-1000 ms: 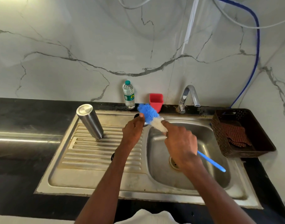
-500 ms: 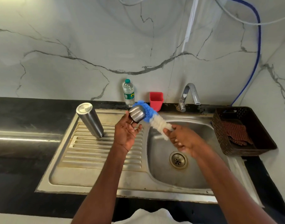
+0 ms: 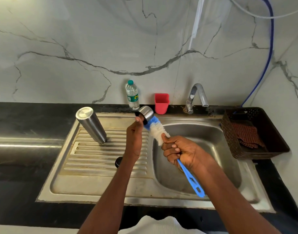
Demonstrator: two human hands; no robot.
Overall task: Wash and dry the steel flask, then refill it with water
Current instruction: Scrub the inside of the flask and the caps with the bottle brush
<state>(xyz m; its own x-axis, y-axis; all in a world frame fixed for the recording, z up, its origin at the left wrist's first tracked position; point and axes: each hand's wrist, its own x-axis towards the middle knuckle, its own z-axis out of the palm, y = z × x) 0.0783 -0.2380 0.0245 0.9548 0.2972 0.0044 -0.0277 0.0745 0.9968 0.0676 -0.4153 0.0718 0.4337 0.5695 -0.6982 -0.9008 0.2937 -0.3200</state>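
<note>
Flask (image 3: pixel 91 124) stands inverted on the drainboard (image 3: pixel 97 159); left hand (image 3: pixel 133 137) grips its steel cap (image 3: pixel 145 114) (twelve o'clock), right hand (image 3: pixel 182 152) clenches the brush (image 3: pixel 155 128).

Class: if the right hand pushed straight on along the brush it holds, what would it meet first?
Probably the steel cap in the left hand; the bottle brush already points into it.
</note>
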